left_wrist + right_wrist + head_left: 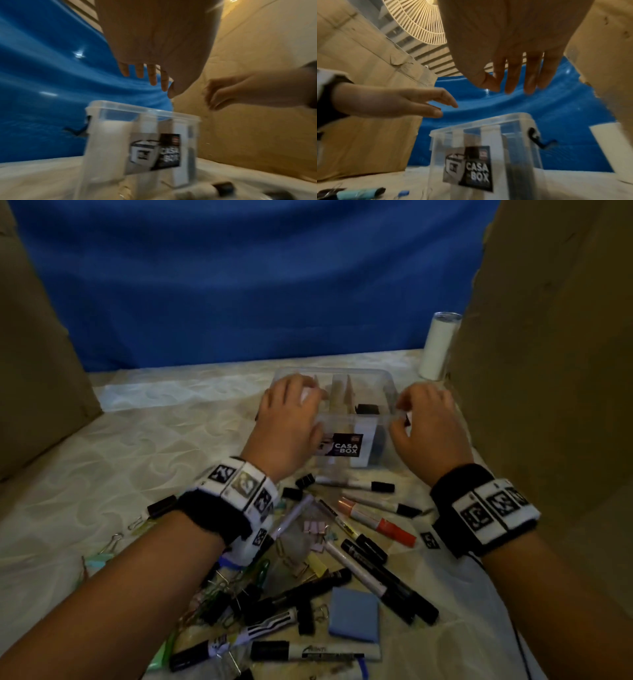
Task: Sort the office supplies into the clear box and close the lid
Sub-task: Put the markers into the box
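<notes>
Your left hand [286,419] and right hand [426,424] hover at either end of the one clear box [346,450], fingers [511,81] loosely spread and holding nothing. The box stands upright and open on the tabletop [164,440], long axis left to right, label facing you. Markers [363,573] and binder clips [305,481], too jumbled to count, and one blue pad [354,614] lie nearer you.

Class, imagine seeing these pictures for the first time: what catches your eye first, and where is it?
Two hands, the left hand and the right hand, hover over the clear box at the table's middle, holding nothing. In front of it sprawls a heap of markers and binder clips, unsorted.
</notes>
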